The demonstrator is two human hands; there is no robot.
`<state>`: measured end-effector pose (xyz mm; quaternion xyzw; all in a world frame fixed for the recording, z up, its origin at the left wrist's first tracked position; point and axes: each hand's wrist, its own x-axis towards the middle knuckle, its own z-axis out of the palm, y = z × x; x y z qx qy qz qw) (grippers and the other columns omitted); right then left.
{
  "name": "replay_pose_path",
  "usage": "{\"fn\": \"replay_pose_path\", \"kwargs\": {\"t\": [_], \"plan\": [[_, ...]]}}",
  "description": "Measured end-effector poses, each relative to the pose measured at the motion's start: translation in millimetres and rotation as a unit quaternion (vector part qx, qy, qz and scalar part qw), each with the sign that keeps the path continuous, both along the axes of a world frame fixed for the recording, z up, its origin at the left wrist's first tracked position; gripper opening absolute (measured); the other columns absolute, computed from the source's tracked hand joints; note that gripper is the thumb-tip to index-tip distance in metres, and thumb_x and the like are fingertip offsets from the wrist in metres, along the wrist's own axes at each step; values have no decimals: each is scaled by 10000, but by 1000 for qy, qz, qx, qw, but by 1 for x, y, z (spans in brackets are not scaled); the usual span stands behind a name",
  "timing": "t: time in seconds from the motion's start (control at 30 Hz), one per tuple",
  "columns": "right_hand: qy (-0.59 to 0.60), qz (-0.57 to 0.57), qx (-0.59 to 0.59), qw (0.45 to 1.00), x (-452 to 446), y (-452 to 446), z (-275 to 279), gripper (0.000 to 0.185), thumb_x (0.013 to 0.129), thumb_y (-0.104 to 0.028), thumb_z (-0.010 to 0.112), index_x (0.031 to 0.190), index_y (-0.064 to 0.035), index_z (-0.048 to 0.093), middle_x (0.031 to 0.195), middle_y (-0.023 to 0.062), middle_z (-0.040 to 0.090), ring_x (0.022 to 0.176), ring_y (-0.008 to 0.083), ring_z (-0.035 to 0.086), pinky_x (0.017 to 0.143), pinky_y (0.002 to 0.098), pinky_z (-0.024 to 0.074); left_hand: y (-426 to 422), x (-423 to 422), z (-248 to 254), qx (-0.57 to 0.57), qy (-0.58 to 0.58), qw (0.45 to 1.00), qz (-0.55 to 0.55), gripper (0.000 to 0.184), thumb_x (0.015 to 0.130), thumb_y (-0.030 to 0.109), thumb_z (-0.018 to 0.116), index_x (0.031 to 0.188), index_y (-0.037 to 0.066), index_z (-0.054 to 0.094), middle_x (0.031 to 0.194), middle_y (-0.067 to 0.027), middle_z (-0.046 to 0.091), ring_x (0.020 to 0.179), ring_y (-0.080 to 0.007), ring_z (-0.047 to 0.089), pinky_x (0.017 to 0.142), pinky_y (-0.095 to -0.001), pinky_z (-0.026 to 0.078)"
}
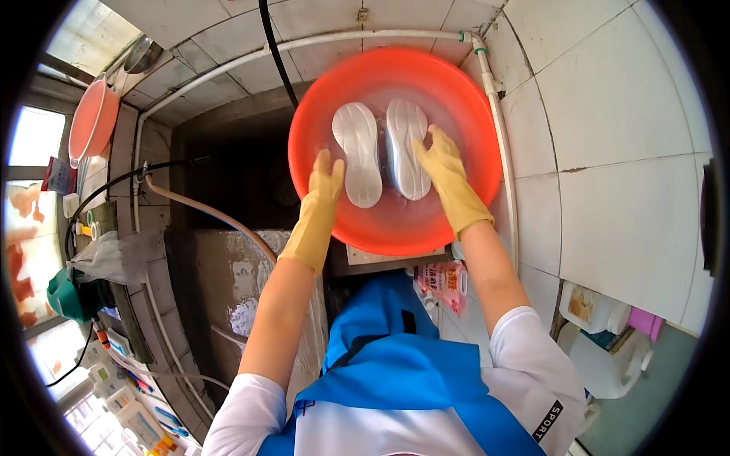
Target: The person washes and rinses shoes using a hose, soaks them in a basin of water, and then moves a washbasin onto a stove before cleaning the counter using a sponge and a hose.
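Two white shoes lie sole up in cloudy water inside a red-orange basin (pixel 395 242). My left hand (pixel 325 178), in a yellow rubber glove, is over the basin's left side, just left of the left shoe (pixel 359 156), with its fingers apart. On the other side, my right hand (pixel 439 158), gloved the same way, has its fingers spread at the right edge of the right shoe (pixel 408 148). The fingertips seem to touch that shoe, but neither hand is closed round anything.
A dark sink (pixel 228 186) lies left of the basin, with a hose (pixel 217 215) over it. White pipes (pixel 498 114) run along the tiled wall. A pink packet (pixel 443 283) is below the basin; plastic jugs (pixel 604 365) stand lower right.
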<state>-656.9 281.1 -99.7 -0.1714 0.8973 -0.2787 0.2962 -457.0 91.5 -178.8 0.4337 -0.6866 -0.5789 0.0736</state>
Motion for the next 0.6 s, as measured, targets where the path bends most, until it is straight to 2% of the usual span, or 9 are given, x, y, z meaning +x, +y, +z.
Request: {"fn": "replay_pose_path", "kwargs": {"t": [0.03, 0.13, 0.23, 0.3, 0.37, 0.43, 0.5, 0.53, 0.6], "plan": [[55, -18, 2, 998, 2, 2, 5, 733, 950, -433, 670, 1535, -55, 442, 1530, 219, 504, 1438, 388, 445, 1187, 441, 367, 12, 12, 44, 2, 14, 1000, 25, 646, 1009, 254, 643, 1539, -30, 407, 1559, -204, 485, 1452, -305, 464, 1189, -376, 371], [132, -7, 13, 991, 17, 12, 8, 758, 933, -440, 676, 1543, -69, 424, 1538, 224, 488, 1425, 391, 454, 1164, 456, 394, 26, 76, 84, -14, 109, 987, 120, 582, 1014, 171, 635, 1525, -23, 435, 1545, -188, 504, 1436, -286, 482, 1188, -380, 373], [169, 28, 57, 984, 40, 6, -12, 835, 897, -470, 708, 1556, -62, 396, 1564, 218, 450, 1423, 366, 457, 1140, 456, 417, 39, 175, 96, -55, 119, 979, 156, 502, 1034, 133, 605, 1497, -15, 481, 1506, -172, 546, 1401, -272, 516, 1175, -373, 386], [185, 44, 92, 977, 56, -9, -17, 881, 874, -482, 734, 1565, -63, 382, 1580, 207, 425, 1432, 361, 441, 1143, 450, 415, 41, 253, 83, -111, 39, 980, 158, 448, 1043, 131, 599, 1460, -15, 524, 1448, -155, 600, 1354, -254, 558, 1163, -359, 400], [189, 34, 94, 977, 68, -23, -16, 984, 825, -494, 783, 1587, -55, 342, 1611, 176, 357, 1442, 370, 402, 1166, 440, 392, 52, 307, 97, -96, -12, 971, 220, 398, 1049, 128, 596, 1423, -7, 563, 1394, -138, 641, 1310, -239, 588, 1149, -350, 413], [193, 30, 77, 978, 68, -27, -22, 991, 822, -452, 798, 1587, -30, 329, 1592, 174, 346, 1411, 401, 411, 1175, 448, 382, 68, 356, 100, -85, -30, 954, 285, 380, 1045, 136, 615, 1401, 7, 584, 1365, -112, 655, 1285, -222, 600, 1135, -336, 421], [217, -19, 0, 976, 60, -22, -59, 973, 820, -409, 805, 1575, -12, 336, 1530, 204, 413, 1413, 399, 416, 1171, 443, 387, 81, 402, 95, -71, -16, 947, 313, 372, 1044, 139, 622, 1396, 25, 595, 1356, -96, 655, 1278, -208, 597, 1127, -330, 424], [201, -47, 16, 978, 55, -18, -63, 939, 831, -369, 794, 1565, 6, 343, 1537, 250, 415, 1444, 410, 396, 1183, 425, 380, 91, 412, 96, -66, -7, 932, 357, 372, 1047, 151, 620, 1398, 32, 596, 1353, -81, 653, 1273, -195, 595, 1125, -327, 425], [159, -72, -4, 985, 43, -4, -67, 945, 830, -370, 794, 1568, 10, 342, 1557, 266, 402, 1460, 410, 387, 1190, 419, 375, 109, 432, 96, -52, 9, 924, 380, 378, 1055, 181, 616, 1404, 37, 595, 1364, -79, 650, 1293, -195, 587, 1132, -329, 420]]}}
